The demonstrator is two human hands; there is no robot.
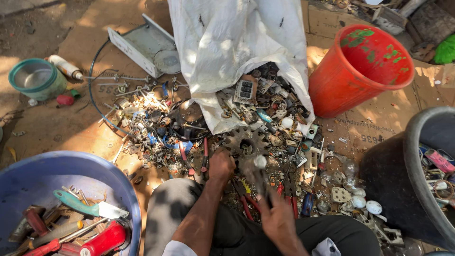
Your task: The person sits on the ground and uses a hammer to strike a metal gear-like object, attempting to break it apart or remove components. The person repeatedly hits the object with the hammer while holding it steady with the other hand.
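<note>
The left hand [221, 165] is closed on the rim of a rusty toothed gear [246, 144], which lies at the near edge of the scrap pile [156, 128] just below the mouth of a white sack [232, 42]. The right hand [277, 215] is blurred; its fingers seem closed around a small pale object [260, 161], though I cannot tell for sure. Red-handled pliers [246, 199] lie between the hands. A blue tub [57, 166] of tools sits left, a red bucket [360, 71] upper right, and a dark bin [412, 151] right.

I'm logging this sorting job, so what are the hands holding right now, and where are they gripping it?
The left hand grips the rusty gear at its lower left rim. The right hand is blurred, so its hold cannot be told.
</note>
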